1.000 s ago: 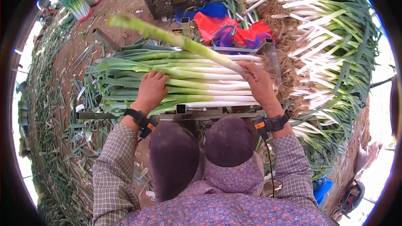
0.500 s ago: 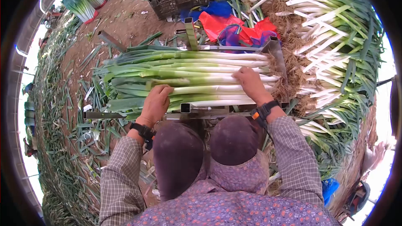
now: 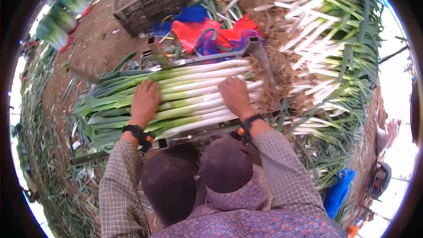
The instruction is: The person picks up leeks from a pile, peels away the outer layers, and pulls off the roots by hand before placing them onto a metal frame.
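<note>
A row of leeks [image 3: 194, 93] lies side by side in a metal frame [image 3: 207, 135], green leaves toward the left and white stems toward the right. Their shaggy roots [image 3: 263, 86] rest near the frame's right end. My left hand [image 3: 146, 101] lies on the green part, fingers laid forward over the stalks. On the white stems near the roots rests my right hand [image 3: 235, 94], its fingers bent over them and partly hidden. Neither hand lifts a leek. Dark straps with small devices sit on both wrists.
A large heap of leeks [image 3: 317, 57] spreads along the right. Red plastic [image 3: 189, 35] and a blue-purple cloth lie behind the frame, near a dark crate [image 3: 150, 6]. Tied bundles [image 3: 53, 28] stand far left. Leaf scraps [image 3: 53, 150] litter the ground. Upright posts [image 3: 159, 55] edge the frame.
The view has turned and shifted, so the frame appears tilted and further left. My left hand has moved forward onto the middle of the leeks; my right hand stays on the white stems.
</note>
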